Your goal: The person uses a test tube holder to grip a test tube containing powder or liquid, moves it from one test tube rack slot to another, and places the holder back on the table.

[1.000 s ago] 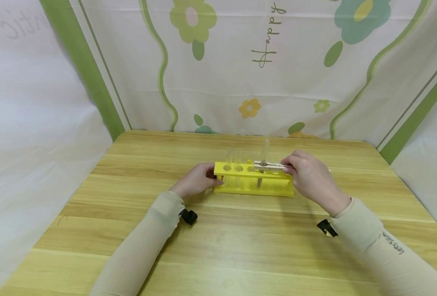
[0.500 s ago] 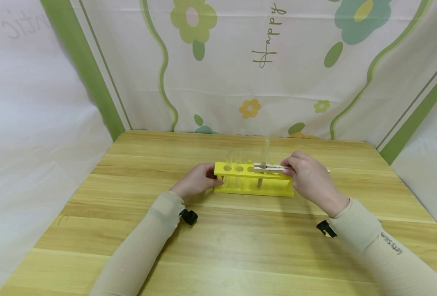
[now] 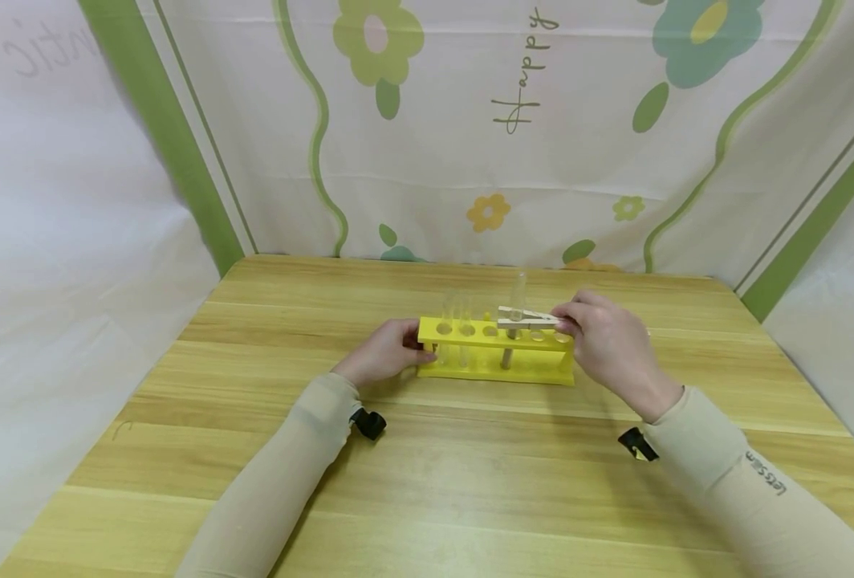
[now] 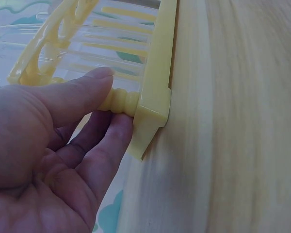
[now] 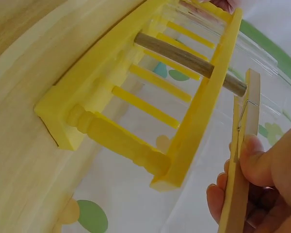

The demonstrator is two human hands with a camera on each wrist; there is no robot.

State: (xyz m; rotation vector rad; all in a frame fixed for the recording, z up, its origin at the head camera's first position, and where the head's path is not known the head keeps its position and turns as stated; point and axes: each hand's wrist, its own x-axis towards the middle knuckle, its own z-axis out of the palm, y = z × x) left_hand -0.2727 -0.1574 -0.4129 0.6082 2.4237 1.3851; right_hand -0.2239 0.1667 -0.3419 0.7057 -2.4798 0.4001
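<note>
A yellow test tube rack (image 3: 553,371) stands on the table. My left hand (image 3: 384,352) holds its left end, thumb and fingers pinching the end post (image 4: 121,100). A clear test tube with dark brown contents (image 3: 506,358) stands in a middle hole of the rack, its clear top rising above. My right hand (image 3: 611,349) grips a wooden test tube clamp (image 3: 535,323) just above the rack's top bar. In the head view the clamp's jaws stand spread about the tube; whether they touch it I cannot tell. Two clear test tubes (image 3: 466,309) stand in the left holes.
Yellow drying pegs (image 5: 157,82) line the rack's far side. The wood-grain table (image 3: 427,482) runs back to a white cloth (image 3: 427,144) printed with flowers. Cameras (image 3: 369,424) are strapped at both wrists.
The clamp's jaws were close together around the tube half a second ago and are now spread apart, the clamp slightly higher. The left hand and the rack have not moved.
</note>
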